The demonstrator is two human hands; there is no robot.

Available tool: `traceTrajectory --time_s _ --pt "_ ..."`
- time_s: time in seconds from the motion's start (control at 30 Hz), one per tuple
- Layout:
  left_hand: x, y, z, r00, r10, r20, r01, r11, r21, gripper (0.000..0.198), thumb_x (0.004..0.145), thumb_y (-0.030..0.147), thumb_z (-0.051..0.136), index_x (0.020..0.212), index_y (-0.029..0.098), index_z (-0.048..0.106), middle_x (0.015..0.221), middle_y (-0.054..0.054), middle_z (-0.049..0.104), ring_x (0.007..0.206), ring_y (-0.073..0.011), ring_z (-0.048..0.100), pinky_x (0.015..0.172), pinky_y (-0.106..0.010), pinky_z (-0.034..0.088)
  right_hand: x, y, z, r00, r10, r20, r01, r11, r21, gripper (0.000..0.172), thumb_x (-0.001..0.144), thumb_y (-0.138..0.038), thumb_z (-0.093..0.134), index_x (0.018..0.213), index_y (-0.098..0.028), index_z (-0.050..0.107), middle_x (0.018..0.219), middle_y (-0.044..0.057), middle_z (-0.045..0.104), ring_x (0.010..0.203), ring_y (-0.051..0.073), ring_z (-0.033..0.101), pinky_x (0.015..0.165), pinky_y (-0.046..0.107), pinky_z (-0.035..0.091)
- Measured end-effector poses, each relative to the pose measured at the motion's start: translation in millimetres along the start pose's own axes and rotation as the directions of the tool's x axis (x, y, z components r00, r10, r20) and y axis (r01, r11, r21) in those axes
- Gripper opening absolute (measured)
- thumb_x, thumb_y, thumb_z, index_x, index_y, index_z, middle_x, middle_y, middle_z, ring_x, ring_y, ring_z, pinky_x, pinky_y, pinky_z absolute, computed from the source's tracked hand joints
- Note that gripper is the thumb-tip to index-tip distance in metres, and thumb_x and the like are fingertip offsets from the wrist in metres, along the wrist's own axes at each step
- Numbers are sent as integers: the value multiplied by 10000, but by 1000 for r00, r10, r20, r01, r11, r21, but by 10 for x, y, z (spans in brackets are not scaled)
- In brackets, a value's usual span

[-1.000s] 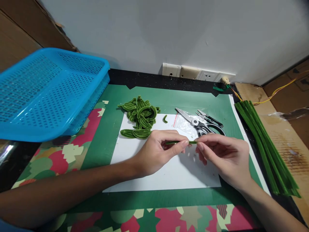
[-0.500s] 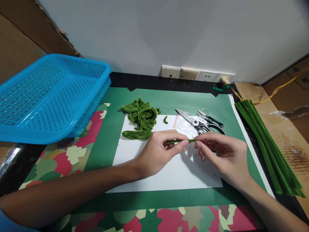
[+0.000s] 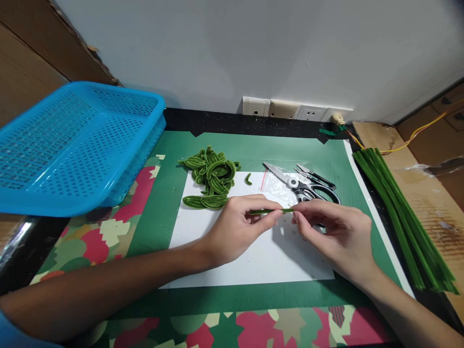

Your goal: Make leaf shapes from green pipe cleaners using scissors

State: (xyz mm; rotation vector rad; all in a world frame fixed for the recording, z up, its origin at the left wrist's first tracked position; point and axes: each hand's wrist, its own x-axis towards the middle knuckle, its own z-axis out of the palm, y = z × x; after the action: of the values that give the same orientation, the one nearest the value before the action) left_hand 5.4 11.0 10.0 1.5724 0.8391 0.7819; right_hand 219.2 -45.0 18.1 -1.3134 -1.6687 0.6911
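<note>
Between my hands, above the white paper (image 3: 232,263), a short length of green pipe cleaner (image 3: 266,211) is stretched level. My left hand (image 3: 241,227) pinches it, with much of the piece running behind its fingers. At the other end, the thumb and fingertips of my right hand (image 3: 333,232) are closed on its tip. A pile of bent green pipe cleaner leaves (image 3: 217,169) lies just beyond my left hand. One small curved green scrap (image 3: 248,179) sits apart from the pile. Scissors (image 3: 293,182) lie behind my right hand, which covers part of their handles.
A blue perforated basket (image 3: 108,193) stands at the left. Small thread snips (image 3: 315,178) and a clear plastic bag (image 3: 279,186) lie by the scissors. At the right is a bundle of long green pipe cleaners (image 3: 402,217). Wall sockets (image 3: 286,109) with a plugged-in cable line the back.
Both hands keep nearly the same pose on the pipe cleaner. My right fingertips have shifted very slightly; the things on the table have not moved.
</note>
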Motion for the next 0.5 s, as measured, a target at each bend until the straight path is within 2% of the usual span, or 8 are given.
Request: traceTrajectory --time_s 0.17,0.3,0.5 --pt "20 53 -25 999 -16 46 17 1000 -21 178 985 238 714 899 143 837 810 -55 762 707 -145 612 586 -247 418 3 16 -81 998 -20 61 18 999 34 99 910 -133 762 938 -215 811 792 21 805 596 141 713 518 237 593" --pt "38 76 -69 990 -14 142 22 998 -57 177 983 232 722 896 142 848 762 -42 723 660 -128 578 568 -243 407 20 35 -173 989 -50 139 32 992 124 123 892 -102 777 932 -213 812 733 16 787 573 141 702 470 227 541" --pt "52 63 -106 961 40 272 -6 992 -123 144 979 199 740 976 121 862 807 -68 746 687 -129 586 588 -251 418 76 48 -255 948 26 317 -132 939 317 126 849 -94 804 800 -199 756 583 -13 722 457 130 645 448 237 526"
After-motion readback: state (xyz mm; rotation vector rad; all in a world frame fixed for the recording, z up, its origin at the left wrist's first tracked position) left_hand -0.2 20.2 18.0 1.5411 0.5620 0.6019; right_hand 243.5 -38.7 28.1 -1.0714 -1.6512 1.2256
